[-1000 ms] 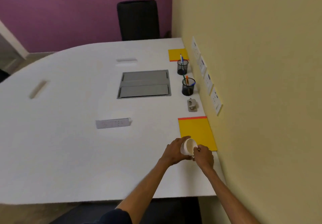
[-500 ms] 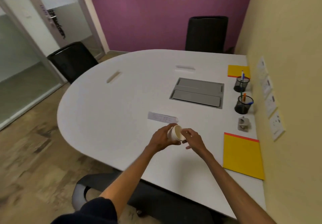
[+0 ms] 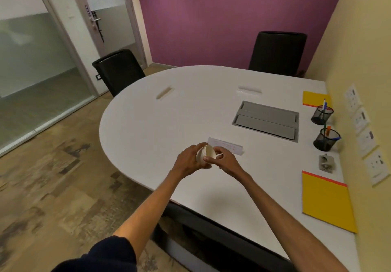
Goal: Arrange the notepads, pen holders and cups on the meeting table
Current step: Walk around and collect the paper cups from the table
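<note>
Though barely begun, table (image 3: 160, 136): carrying supplies only along wall (image 3: 359, 38) side.
Notepads (image 3: 325, 202): two, near wall, probably awaiting seats.
Pen holders (image 3: 325, 139): two, between notepads.
Left hand (image 3: 188, 162): gripping cups (image 3: 208, 153) above table.
Right hand (image 3: 227, 162): pinching top cup's rim.

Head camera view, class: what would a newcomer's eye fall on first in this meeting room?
Most likely the two hands at the centre: the left hand grips the white cups over the table while the right hand pinches their rim. Next, two bright yellow notepads lie along the table's wall side, with two black mesh pen holders between them.
</note>
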Action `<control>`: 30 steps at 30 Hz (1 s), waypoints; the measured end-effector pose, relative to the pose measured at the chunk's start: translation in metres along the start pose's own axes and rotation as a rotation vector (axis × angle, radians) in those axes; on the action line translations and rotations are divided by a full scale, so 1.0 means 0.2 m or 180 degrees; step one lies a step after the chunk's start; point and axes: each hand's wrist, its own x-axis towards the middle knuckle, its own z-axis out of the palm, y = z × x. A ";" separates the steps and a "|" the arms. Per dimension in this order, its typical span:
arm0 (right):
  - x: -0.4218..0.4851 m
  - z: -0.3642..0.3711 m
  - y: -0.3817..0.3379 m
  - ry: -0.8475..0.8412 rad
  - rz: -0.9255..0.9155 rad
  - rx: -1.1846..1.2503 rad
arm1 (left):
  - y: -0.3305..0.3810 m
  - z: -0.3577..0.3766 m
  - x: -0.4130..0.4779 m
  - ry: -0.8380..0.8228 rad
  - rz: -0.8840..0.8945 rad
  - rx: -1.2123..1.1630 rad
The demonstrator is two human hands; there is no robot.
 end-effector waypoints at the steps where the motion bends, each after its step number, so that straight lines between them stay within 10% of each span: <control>1: 0.02 0.04 -0.04 0.0022 -0.0031 -0.0007 | -0.04 -0.04 0.00 0.0015 0.0028 -0.0017; 30: 0.57 1.38 -0.61 -0.0427 -0.0116 0.0348 | -1.31 -0.74 -0.21 0.0630 -0.0634 -0.0032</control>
